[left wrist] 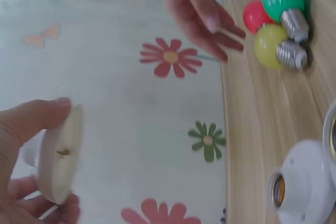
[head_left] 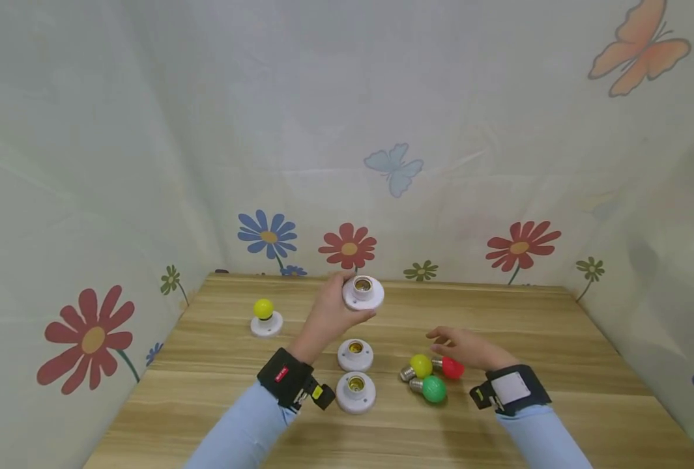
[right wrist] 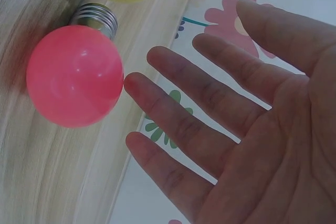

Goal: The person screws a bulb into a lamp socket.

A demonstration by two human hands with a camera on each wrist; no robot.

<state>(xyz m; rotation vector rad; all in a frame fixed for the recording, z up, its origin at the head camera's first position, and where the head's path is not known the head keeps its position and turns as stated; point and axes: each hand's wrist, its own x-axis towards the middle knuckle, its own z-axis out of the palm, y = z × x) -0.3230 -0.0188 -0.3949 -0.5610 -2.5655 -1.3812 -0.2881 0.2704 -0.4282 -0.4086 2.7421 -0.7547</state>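
My left hand (head_left: 327, 317) grips a round white lamp holder (head_left: 355, 301) by its base and lifts it above the table. In the left wrist view the underside of that lamp holder (left wrist: 64, 153) faces the camera, between thumb and fingers. With fingers spread, my right hand (head_left: 470, 347) hovers beside three loose bulbs: a red bulb (head_left: 453, 368), a yellow bulb (head_left: 421, 365) and a green bulb (head_left: 434, 389). Nothing lies in the palm of the right hand (right wrist: 247, 124) in the right wrist view, where the red bulb (right wrist: 75, 76) is nearest its fingertips.
Two white lamp holders (head_left: 355, 355) (head_left: 356, 393) without bulbs stand on the wooden table (head_left: 217, 391) below the left hand. At the left, another lamp holder (head_left: 267, 326) carries a yellow bulb (head_left: 263, 309). A flowered curtain (head_left: 300, 130) rises behind the table.
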